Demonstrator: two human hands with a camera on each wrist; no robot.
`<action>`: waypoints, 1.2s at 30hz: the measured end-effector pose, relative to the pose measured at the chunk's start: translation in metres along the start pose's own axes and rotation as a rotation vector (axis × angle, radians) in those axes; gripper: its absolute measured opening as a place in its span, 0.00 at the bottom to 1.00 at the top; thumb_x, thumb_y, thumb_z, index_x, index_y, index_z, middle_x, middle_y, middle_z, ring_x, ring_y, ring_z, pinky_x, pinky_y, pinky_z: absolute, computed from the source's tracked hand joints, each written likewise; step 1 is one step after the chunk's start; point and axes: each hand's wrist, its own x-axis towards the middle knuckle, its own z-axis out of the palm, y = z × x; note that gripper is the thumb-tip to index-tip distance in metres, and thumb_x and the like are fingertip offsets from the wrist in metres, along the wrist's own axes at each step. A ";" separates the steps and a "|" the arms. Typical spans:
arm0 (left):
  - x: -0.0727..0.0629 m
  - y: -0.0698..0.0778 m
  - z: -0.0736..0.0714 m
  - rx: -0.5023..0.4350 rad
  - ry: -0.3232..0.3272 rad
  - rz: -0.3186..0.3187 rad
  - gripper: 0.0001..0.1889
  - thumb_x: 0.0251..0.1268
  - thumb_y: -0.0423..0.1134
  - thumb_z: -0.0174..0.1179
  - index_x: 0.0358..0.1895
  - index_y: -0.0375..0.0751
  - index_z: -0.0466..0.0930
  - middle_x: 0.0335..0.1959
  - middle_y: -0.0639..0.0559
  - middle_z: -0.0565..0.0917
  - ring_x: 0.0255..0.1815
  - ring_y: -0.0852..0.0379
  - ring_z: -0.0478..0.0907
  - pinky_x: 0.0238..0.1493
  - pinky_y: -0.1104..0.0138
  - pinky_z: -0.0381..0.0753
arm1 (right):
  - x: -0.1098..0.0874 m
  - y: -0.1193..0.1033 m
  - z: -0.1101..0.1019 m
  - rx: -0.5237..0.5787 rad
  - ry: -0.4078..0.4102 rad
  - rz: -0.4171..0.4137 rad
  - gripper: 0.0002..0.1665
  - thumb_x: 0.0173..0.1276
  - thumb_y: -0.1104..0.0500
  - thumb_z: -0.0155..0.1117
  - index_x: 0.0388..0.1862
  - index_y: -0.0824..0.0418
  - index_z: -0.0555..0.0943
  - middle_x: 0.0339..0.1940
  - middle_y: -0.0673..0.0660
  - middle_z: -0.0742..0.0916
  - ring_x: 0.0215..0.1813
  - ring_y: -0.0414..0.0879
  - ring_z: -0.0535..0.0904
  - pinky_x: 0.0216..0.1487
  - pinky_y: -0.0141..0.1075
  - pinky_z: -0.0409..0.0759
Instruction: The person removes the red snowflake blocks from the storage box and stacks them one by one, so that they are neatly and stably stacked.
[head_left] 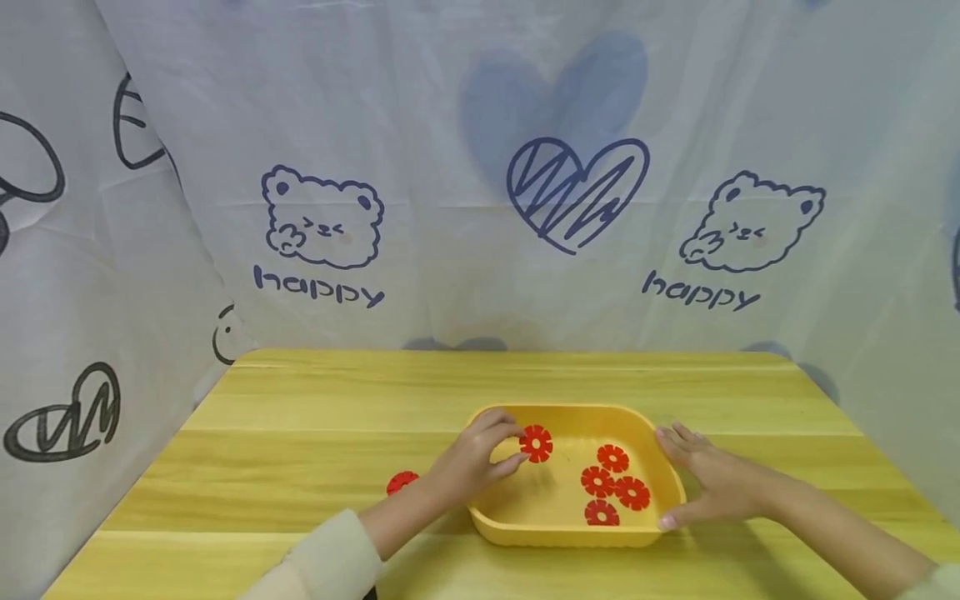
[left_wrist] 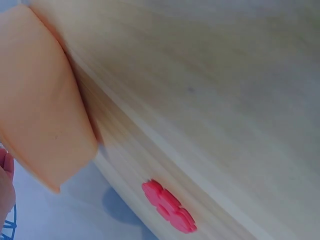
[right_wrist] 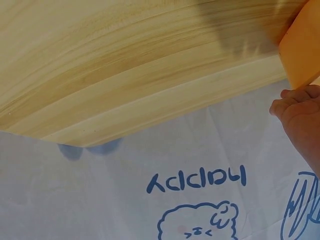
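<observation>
A yellow plastic tray (head_left: 570,537) sits on the table with several red notched snowflake discs (head_left: 597,482) inside, mostly toward its right end. My left hand (head_left: 472,454) reaches over the tray's left rim, thumb and fingers curved and apart. Right at those fingertips is one red disc (head_left: 536,444), its face toward the head camera, with a faint shadow below; no pinch on it shows. My right hand (head_left: 723,479) spreads against the tray's right end, fingertips on the rim and thumb at the front corner. Another red disc (left_wrist: 169,206) lies on the table outside the tray, partly behind my left forearm.
The wood-grain table (head_left: 300,458) carries the tray right of its middle. Behind it and at the sides hangs a white cloth (head_left: 450,167) printed with bears, hearts and words.
</observation>
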 end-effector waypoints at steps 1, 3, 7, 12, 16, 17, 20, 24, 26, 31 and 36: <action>-0.001 0.000 -0.001 -0.003 0.003 -0.002 0.12 0.47 0.32 0.70 0.36 0.34 0.80 0.36 0.47 0.79 0.40 0.55 0.76 0.43 0.76 0.79 | 0.000 0.000 0.000 0.001 -0.001 0.000 0.66 0.48 0.35 0.69 0.68 0.79 0.52 0.69 0.79 0.55 0.68 0.78 0.45 0.62 0.69 0.49; -0.003 -0.001 -0.003 -0.004 0.011 -0.004 0.13 0.46 0.31 0.70 0.36 0.33 0.80 0.37 0.47 0.79 0.40 0.55 0.76 0.43 0.76 0.79 | 0.000 0.001 0.001 -0.001 0.000 -0.001 0.66 0.48 0.35 0.69 0.68 0.79 0.52 0.69 0.79 0.55 0.68 0.78 0.45 0.63 0.69 0.49; -0.007 -0.003 -0.008 0.001 0.018 -0.010 0.13 0.45 0.31 0.70 0.36 0.33 0.80 0.36 0.47 0.79 0.40 0.55 0.76 0.43 0.75 0.79 | -0.001 0.001 0.001 0.000 0.001 -0.001 0.66 0.48 0.35 0.69 0.68 0.79 0.52 0.69 0.79 0.55 0.68 0.78 0.45 0.63 0.69 0.49; -0.011 -0.005 -0.017 0.015 0.055 -0.010 0.14 0.43 0.30 0.71 0.35 0.32 0.80 0.35 0.47 0.78 0.38 0.55 0.75 0.41 0.74 0.80 | 0.000 0.002 0.002 -0.002 0.002 0.005 0.65 0.48 0.36 0.69 0.68 0.79 0.52 0.69 0.79 0.55 0.68 0.78 0.45 0.63 0.69 0.49; -0.017 -0.009 -0.022 0.012 0.094 -0.017 0.14 0.41 0.29 0.71 0.35 0.31 0.80 0.35 0.46 0.78 0.37 0.55 0.75 0.40 0.73 0.80 | 0.000 0.002 0.001 -0.001 0.000 0.010 0.65 0.48 0.36 0.69 0.68 0.79 0.52 0.69 0.78 0.55 0.68 0.77 0.45 0.63 0.69 0.49; -0.018 -0.010 -0.023 0.006 0.100 -0.022 0.14 0.41 0.29 0.71 0.35 0.30 0.80 0.35 0.46 0.78 0.37 0.54 0.75 0.40 0.73 0.80 | 0.000 0.002 0.001 -0.001 -0.001 0.012 0.65 0.48 0.36 0.69 0.68 0.79 0.52 0.69 0.78 0.55 0.68 0.77 0.45 0.63 0.69 0.49; -0.022 -0.013 -0.027 -0.010 0.120 -0.037 0.14 0.41 0.28 0.71 0.35 0.30 0.80 0.34 0.46 0.78 0.37 0.55 0.75 0.38 0.73 0.80 | 0.000 0.002 0.000 0.002 -0.007 0.009 0.65 0.48 0.36 0.69 0.68 0.79 0.52 0.69 0.78 0.55 0.69 0.77 0.45 0.63 0.69 0.50; -0.028 -0.016 -0.032 -0.029 0.146 -0.046 0.14 0.40 0.26 0.71 0.34 0.30 0.80 0.33 0.46 0.78 0.35 0.55 0.75 0.37 0.72 0.80 | 0.000 0.002 0.000 0.011 -0.014 0.005 0.64 0.49 0.37 0.69 0.68 0.79 0.53 0.69 0.79 0.56 0.69 0.77 0.45 0.62 0.70 0.50; -0.031 -0.017 -0.034 -0.036 0.155 -0.055 0.14 0.39 0.25 0.71 0.34 0.30 0.80 0.33 0.46 0.78 0.35 0.55 0.75 0.37 0.71 0.81 | 0.000 0.001 0.000 0.013 -0.015 0.009 0.64 0.49 0.37 0.69 0.68 0.79 0.53 0.69 0.79 0.56 0.69 0.77 0.45 0.62 0.70 0.50; -0.042 -0.019 -0.041 -0.042 0.172 -0.104 0.15 0.38 0.24 0.71 0.34 0.30 0.81 0.32 0.47 0.79 0.34 0.56 0.76 0.35 0.70 0.82 | 0.000 0.001 0.000 0.013 -0.017 0.017 0.65 0.49 0.36 0.69 0.68 0.79 0.52 0.69 0.78 0.55 0.69 0.77 0.44 0.62 0.70 0.49; -0.051 -0.021 -0.045 -0.045 0.187 -0.145 0.14 0.38 0.25 0.71 0.33 0.30 0.81 0.31 0.47 0.79 0.32 0.56 0.77 0.37 0.79 0.78 | -0.001 0.001 -0.001 0.008 -0.012 0.020 0.65 0.48 0.36 0.69 0.68 0.79 0.53 0.69 0.78 0.55 0.69 0.77 0.44 0.62 0.70 0.49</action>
